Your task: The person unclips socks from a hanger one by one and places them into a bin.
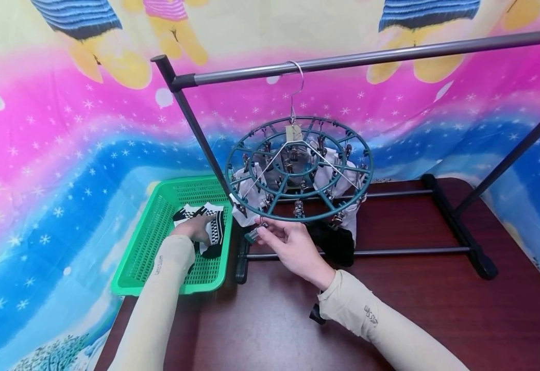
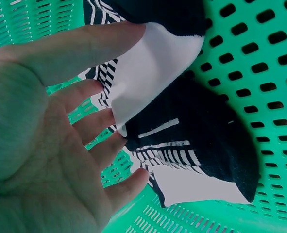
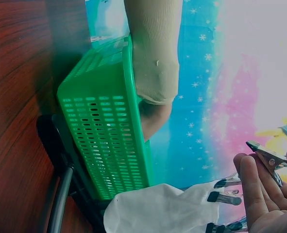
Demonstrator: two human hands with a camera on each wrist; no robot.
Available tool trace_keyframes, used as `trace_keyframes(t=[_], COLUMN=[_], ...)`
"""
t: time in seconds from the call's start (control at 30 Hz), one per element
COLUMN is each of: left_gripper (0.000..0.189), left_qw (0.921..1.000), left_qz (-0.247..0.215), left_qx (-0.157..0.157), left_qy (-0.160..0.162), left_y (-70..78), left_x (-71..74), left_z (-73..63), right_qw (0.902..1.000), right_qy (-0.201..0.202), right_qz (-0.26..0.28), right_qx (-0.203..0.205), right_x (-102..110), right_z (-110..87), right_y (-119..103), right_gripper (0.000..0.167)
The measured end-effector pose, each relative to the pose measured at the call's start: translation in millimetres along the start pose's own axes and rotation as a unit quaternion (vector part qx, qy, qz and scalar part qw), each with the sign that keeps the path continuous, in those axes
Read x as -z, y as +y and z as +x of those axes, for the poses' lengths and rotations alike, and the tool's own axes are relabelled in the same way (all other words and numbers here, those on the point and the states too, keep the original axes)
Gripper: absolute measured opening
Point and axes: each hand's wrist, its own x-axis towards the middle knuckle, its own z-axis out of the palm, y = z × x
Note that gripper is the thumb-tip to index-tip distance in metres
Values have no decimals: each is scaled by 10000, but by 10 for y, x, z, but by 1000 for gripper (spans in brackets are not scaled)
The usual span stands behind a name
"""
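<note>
Several black-and-white socks [image 2: 187, 141] with checked and striped bands lie in the green basket [image 1: 133, 257]. My left hand [image 1: 195, 227] reaches down among them. In the left wrist view, the thumb extends over one sock and the spread fingertips are right at the socks' edges. My right hand [image 1: 293, 247] pinches a metal clip [image 3: 269, 159] between thumb and fingers, below the near left rim of the round green hanger [image 1: 279, 196]. Beside that hand, a white sock [image 3: 158, 208] hangs from clips.
The hanger hooks over a dark metal rack's top bar [image 1: 344, 59]. More white socks and a black sock [image 1: 337, 245] hang beneath it. The rack's lower bars [image 1: 390, 252] cross the brown table [image 1: 260, 314]. A patterned cloth [image 1: 43, 154] stands behind.
</note>
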Motion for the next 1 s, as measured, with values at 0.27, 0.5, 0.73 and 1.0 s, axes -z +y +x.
trace_keyframes(t=[0.27,0.5,0.73,1.0], left_gripper=[97,88,73,52], left_qw=[9999,9999,9952,9579], left_qz=[64,-5,384,956], left_qx=[-135,-152,-851,-2080], left_qy=[-68,-78,274,1735], left_y=[-15,66,307,330], left_x=[27,141,335,185], left_z=[-47,-146,-593,-1303], right_qw=[10000,9999,9999,10000], right_qy=[-47,-36,-31,-12], right_qz=[-16,-64,-8,-13], right_qx=[-27,-110,-121,-27], right_x=[-6,2,19,43], right_z=[-3,-1,-15,-13], right_y=[-3,-12,-15,-21], right_gripper=[41,42,42,42])
